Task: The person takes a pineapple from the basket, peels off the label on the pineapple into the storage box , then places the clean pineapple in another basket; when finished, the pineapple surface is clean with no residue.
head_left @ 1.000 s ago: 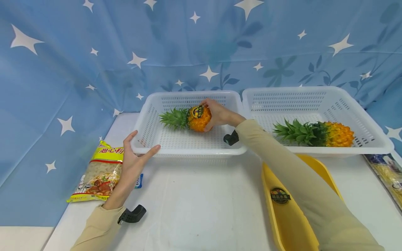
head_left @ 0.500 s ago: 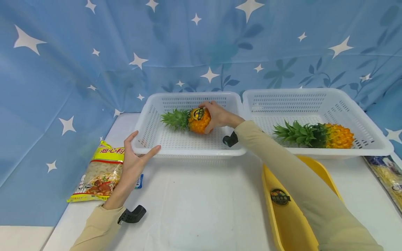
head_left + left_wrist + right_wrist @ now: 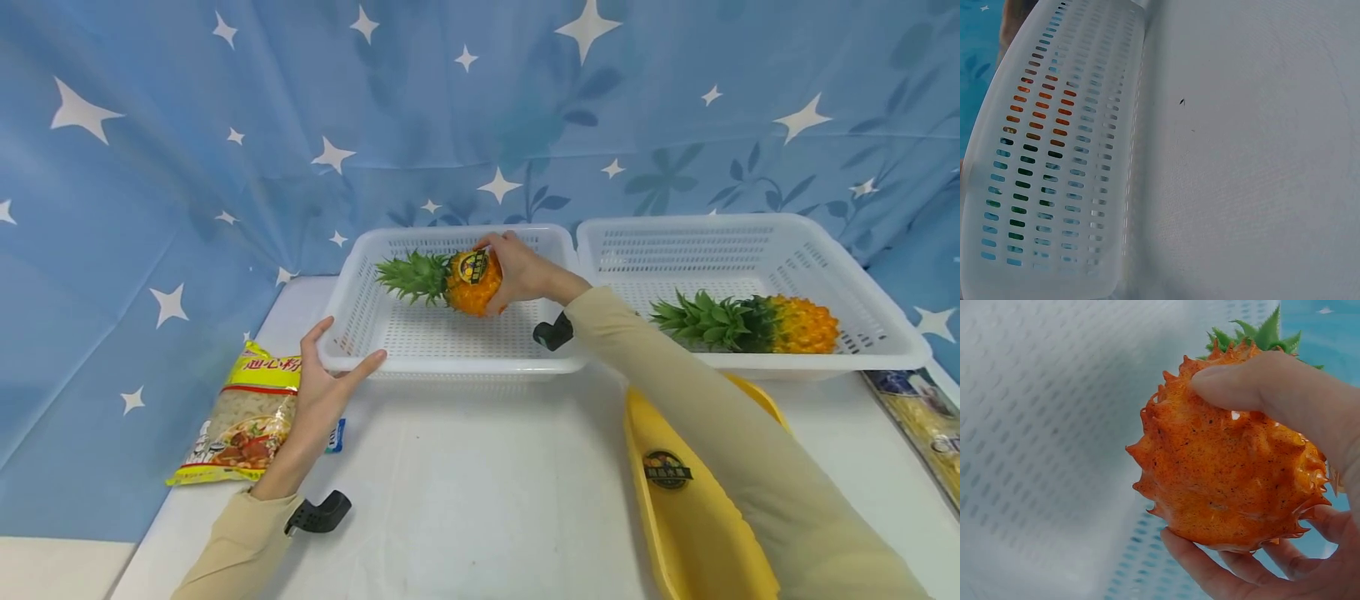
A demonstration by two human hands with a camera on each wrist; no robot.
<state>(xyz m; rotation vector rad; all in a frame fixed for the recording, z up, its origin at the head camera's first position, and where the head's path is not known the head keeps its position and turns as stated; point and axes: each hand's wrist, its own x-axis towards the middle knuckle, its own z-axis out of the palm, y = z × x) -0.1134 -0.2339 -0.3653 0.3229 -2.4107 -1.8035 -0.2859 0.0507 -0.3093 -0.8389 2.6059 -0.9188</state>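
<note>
An orange pineapple (image 3: pixel 472 291) with green leaves and a round black label is in the left white plastic basket (image 3: pixel 457 366), its leaves pointing left. My right hand (image 3: pixel 520 267) grips its base end; in the right wrist view, the thumb lies over one side of the spiky orange pineapple (image 3: pixel 1229 469) and the fingers go under the other. At the basket's front left corner, my left hand (image 3: pixel 322 392) holds the rim, thumb along the front and a finger along the left side. Through the slots of the basket wall (image 3: pixel 1054 187), orange and green show in the left wrist view.
A second white basket (image 3: pixel 795 361) on the right holds another pineapple (image 3: pixel 802 325). A yellow, long container (image 3: pixel 652 517) lies below my right forearm. A yellow-edged food bag (image 3: pixel 247 417) and small blue packet (image 3: pixel 335 437) lie at left, another packet (image 3: pixel 922 408) at far right.
The pineapple has risen slightly within the left basket in my right hand, its leaves shifting up and left. My left hand keeps its hold on the corner. The head view has shifted slightly.
</note>
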